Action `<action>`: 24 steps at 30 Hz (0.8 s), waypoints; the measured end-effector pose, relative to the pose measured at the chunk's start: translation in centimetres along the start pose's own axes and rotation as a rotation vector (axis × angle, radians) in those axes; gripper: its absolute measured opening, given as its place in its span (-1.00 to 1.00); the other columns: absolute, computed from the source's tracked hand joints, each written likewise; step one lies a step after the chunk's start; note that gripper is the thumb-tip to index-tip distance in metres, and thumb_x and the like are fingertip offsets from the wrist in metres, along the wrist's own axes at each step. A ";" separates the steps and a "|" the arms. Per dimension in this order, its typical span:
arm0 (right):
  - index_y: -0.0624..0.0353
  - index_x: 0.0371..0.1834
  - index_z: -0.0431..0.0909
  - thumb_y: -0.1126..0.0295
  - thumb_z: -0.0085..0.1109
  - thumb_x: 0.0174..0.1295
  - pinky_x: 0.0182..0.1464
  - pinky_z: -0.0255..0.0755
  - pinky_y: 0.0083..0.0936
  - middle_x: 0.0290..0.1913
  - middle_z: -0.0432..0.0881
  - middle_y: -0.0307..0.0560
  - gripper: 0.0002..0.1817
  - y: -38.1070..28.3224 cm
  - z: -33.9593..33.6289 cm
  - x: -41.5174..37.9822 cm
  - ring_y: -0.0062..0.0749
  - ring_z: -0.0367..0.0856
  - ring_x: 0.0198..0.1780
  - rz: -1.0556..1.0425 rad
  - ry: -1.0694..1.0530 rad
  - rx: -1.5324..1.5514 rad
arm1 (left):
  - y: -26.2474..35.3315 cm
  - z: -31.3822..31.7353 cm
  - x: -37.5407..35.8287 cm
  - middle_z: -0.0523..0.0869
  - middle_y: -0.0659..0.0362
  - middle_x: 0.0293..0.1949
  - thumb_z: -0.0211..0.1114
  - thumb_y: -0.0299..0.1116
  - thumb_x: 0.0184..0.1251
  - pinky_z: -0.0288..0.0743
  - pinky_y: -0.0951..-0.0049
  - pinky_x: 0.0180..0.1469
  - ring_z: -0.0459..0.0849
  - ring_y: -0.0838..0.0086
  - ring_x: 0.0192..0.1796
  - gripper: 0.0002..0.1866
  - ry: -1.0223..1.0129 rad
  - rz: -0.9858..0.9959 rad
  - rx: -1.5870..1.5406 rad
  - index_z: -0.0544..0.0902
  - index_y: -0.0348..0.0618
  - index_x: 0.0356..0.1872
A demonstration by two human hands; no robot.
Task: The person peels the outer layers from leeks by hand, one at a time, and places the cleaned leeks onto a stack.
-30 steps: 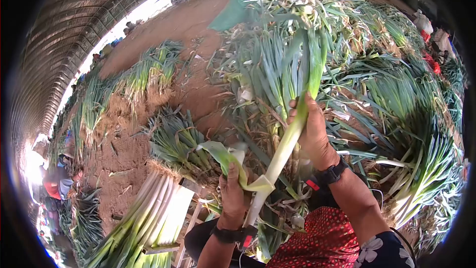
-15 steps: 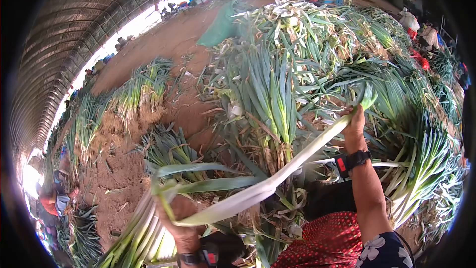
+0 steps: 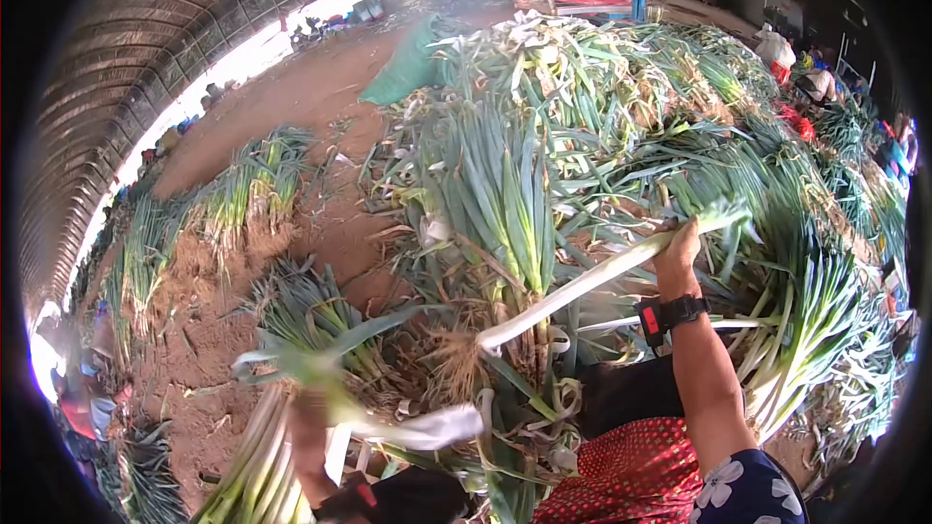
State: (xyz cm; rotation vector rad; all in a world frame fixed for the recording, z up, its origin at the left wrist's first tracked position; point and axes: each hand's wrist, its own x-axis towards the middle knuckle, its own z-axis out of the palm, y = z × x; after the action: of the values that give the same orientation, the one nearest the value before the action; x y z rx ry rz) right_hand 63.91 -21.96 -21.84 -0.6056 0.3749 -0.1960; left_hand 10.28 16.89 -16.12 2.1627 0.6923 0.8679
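Note:
My right hand is wrapped around the upper part of a long leek. The leek slants down to the left, its white shaft bare and its stringy roots at the lower end. Low on the left is my left hand, smeared by motion, with a stripped outer leaf in it; this leaf is apart from the leek. Below and beside that hand lies a bundle of cleaned leeks. Upright in front of me stands a bunch of untrimmed leeks.
A big heap of leeks and peeled leaves spreads ahead. More leeks lie close on my right. Rows of rooted leeks rest on the dirt floor at left. A green net lies behind; people sit at the far sides.
The outer leaf has come off the leek, and my left hand has moved down and left with it. The leek's rooted end now shows. The view has shifted slightly right.

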 end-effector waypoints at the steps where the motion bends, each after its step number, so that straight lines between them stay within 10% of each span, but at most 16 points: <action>1: 0.07 -0.25 0.36 -0.03 -0.02 0.46 -0.51 0.41 -0.47 -0.47 0.44 -0.20 -0.63 -0.3 1.2 -2.9 -0.46 0.39 -0.56 -0.009 -0.118 0.011 | 1.5 1.8 0.2 0.75 -0.05 -0.30 0.22 -0.05 0.38 0.53 0.09 -0.17 0.70 0.03 -0.18 -0.59 -0.208 -0.090 0.639 0.68 -0.26 -0.11; 2: 0.06 -0.23 0.36 -0.04 -0.01 0.45 -0.49 0.40 -0.48 -0.43 0.46 -0.19 -0.62 -1.0 2.9 -7.0 -0.46 0.38 -0.54 -0.020 -0.232 0.025 | 6.7 3.8 0.4 0.72 -0.18 -0.22 0.24 -0.05 0.37 0.53 -0.01 -0.08 0.67 -0.13 -0.11 -0.61 -0.160 -0.273 0.723 0.68 -0.22 -0.12; 5: 0.04 -0.21 0.35 -0.11 -0.05 0.43 -0.38 0.40 -0.51 -0.35 0.49 -0.18 -0.58 -0.4 5.2 -10.2 -0.50 0.39 -0.45 -0.034 -0.347 0.040 | 8.0 7.8 0.3 0.75 -0.01 -0.16 0.46 -0.37 0.21 0.61 0.27 -0.02 0.75 0.14 -0.10 -0.68 -0.126 0.060 0.106 0.64 -0.25 -0.05; 9: 0.00 -0.21 0.36 -0.12 -0.04 0.43 -0.32 0.39 -0.54 -0.31 0.51 -0.23 -0.60 0.0 8.3 -17.6 -0.53 0.39 -0.41 0.205 -0.465 0.069 | 14.4 13.9 -0.1 0.63 -0.04 0.06 0.51 -0.37 0.12 0.54 0.18 0.11 0.62 0.05 0.08 -0.43 -0.290 0.404 -0.086 0.51 -0.20 0.17; 17: 0.07 0.31 0.24 0.16 -0.06 0.50 -0.09 0.55 -0.43 0.06 0.58 -0.07 -0.59 1.4 9.5 -23.4 -0.46 0.54 -0.17 0.177 -0.756 -0.065 | 14.8 17.6 -1.6 0.65 0.08 -0.23 0.51 -0.50 0.11 0.61 0.41 -0.21 0.70 0.34 -0.23 -0.67 -0.307 0.165 -0.073 0.55 -0.21 -0.16; 20: 0.04 0.41 0.23 0.24 0.04 0.48 -0.39 0.48 -0.58 -0.07 0.62 -0.11 -0.51 1.5 9.4 -24.4 -0.56 0.54 -0.38 -0.001 -0.811 -0.185 | 14.9 17.7 -1.7 0.64 0.13 -0.30 0.46 -0.56 0.16 0.56 0.55 -0.25 0.67 0.56 -0.34 -0.79 -0.349 0.049 -0.256 0.57 -0.23 -0.28; 24: 0.05 0.47 0.19 0.31 0.14 0.43 -0.51 0.37 -0.71 -0.12 0.61 -0.15 -0.42 2.7 9.0 -24.8 -0.67 0.45 -0.51 -0.245 -0.721 -0.265 | 14.3 18.7 -2.5 0.63 0.08 -0.31 0.45 -0.52 0.16 0.57 0.41 -0.28 0.72 0.33 -0.32 -0.78 -0.495 0.018 -0.273 0.56 -0.23 -0.26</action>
State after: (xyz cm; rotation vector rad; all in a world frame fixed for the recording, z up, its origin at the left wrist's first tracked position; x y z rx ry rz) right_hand 45.03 -8.02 -9.52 -0.9359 -0.3790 -0.1503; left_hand 25.70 -1.10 -16.16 2.0195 0.2862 0.3775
